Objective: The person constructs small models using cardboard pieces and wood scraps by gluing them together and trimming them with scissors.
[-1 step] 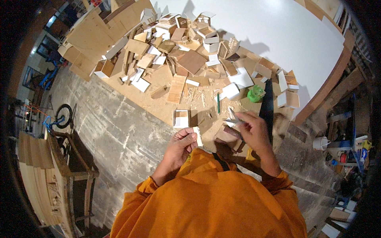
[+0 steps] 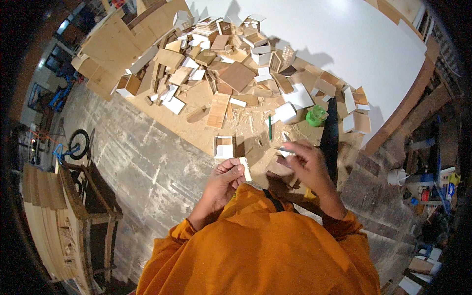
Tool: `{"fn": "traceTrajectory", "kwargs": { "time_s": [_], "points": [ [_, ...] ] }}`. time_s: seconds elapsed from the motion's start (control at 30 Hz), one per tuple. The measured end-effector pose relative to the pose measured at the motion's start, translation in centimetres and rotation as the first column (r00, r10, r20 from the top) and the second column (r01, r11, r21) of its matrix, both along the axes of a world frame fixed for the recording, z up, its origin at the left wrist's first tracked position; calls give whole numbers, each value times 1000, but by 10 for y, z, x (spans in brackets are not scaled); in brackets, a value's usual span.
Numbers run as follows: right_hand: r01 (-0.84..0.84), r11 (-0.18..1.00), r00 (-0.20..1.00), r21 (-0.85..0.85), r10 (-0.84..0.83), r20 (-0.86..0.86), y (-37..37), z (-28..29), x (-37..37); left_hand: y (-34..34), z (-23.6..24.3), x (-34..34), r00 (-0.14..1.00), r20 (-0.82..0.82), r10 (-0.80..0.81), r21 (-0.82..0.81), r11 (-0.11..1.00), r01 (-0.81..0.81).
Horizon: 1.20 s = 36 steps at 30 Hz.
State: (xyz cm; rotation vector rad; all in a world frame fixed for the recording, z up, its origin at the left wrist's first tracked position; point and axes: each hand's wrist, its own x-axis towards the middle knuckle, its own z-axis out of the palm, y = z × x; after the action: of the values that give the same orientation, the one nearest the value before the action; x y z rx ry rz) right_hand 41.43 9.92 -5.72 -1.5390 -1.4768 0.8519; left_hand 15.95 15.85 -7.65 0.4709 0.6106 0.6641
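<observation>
Between thumb and fingers, my left hand (image 2: 222, 183) pinches a small pale wooden piece (image 2: 246, 169) close to my body. My right hand (image 2: 310, 169), a little smeared by motion, is closed around a thin grey pointed blade (image 2: 282, 149); its handle is hidden in my fingers. The blade points left and is apart from the wooden piece. Just beyond my left hand stands a small white-edged open box (image 2: 224, 153). A dark green pencil-like stick (image 2: 270, 129) and a green glass jar (image 2: 316, 116) lie and stand farther off.
Scraps of wood and white board (image 2: 238, 76) are heaped at the far side of the brown work surface (image 2: 184, 129), with shavings (image 2: 250, 119) nearer. A long black strip (image 2: 331, 137) lies right of the jar. A wooden frame (image 2: 88, 216) stands at the left.
My right hand has shifted slightly, and the blade in it has turned a little and moved left. My left hand and the wooden piece stay in place.
</observation>
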Motion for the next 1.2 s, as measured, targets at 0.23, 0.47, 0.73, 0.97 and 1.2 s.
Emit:
{"fn": "traceTrajectory", "kwargs": {
  "time_s": [0.23,0.47,0.73,0.97,1.2],
  "points": [
    [-205,970,972,128,217,-90,3,23,-56,-2,-12,6,987,153,-41,-37,998,47],
    [-216,951,974,221,194,117,0,17,-61,-4,-7,11,994,109,12,-45,999,-7],
    [-245,943,956,225,195,221,-2,20,-62,-1,-2,7,994,58,88,-35,996,-86],
    [-212,902,966,376,135,219,-4,14,-53,1,-3,9,994,-13,109,-8,994,-109],
    [279,881,833,381,-420,360,27,-4,38,-3,3,4,978,-149,149,128,983,-130]
  ]
}}
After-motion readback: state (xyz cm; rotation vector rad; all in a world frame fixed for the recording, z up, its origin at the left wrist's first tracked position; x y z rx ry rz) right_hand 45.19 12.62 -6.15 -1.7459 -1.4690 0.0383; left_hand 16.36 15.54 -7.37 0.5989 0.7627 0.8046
